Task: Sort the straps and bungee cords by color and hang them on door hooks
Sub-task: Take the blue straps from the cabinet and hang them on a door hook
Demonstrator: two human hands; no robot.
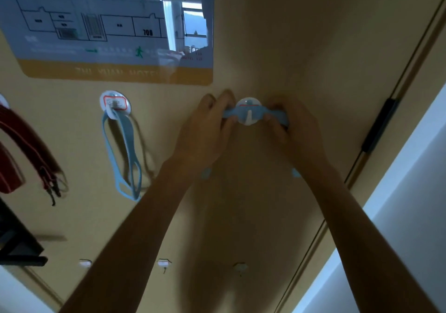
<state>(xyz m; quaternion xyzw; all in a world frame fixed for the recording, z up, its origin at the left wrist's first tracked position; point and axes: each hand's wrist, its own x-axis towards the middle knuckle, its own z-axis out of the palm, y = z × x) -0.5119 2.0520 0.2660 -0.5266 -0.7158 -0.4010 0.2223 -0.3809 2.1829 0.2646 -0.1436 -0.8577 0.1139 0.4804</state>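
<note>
Both hands pinch a light blue strap (259,113) and hold it stretched flat between them. The left hand (210,122) grips it between thumb and fingers just left of a round clear hook (248,116), and the right hand (293,125) curls round it just right of the same hook. The taut span lies across the hook's disc, behind its white prong. Two loose bits of the same blue show lower down, one beside each wrist.

The hook is stuck to a tan wooden door (277,35). Well to the left, a second round hook (115,103) with a red-edged label carries hanging blue straps (123,153), which loop down the door face. Farther left, red straps (26,139) with dark metal ends hang at the frame's edge. Above them is a glossy floor plan poster (108,27) with room numbers and a green exit figure. A row of small hooks (164,263) sits low on the door. A black hinge (381,124) sits at the door's right edge, with a pale wall (410,204) beyond it. A dark piece of furniture (14,242) shows at the lower left.
</note>
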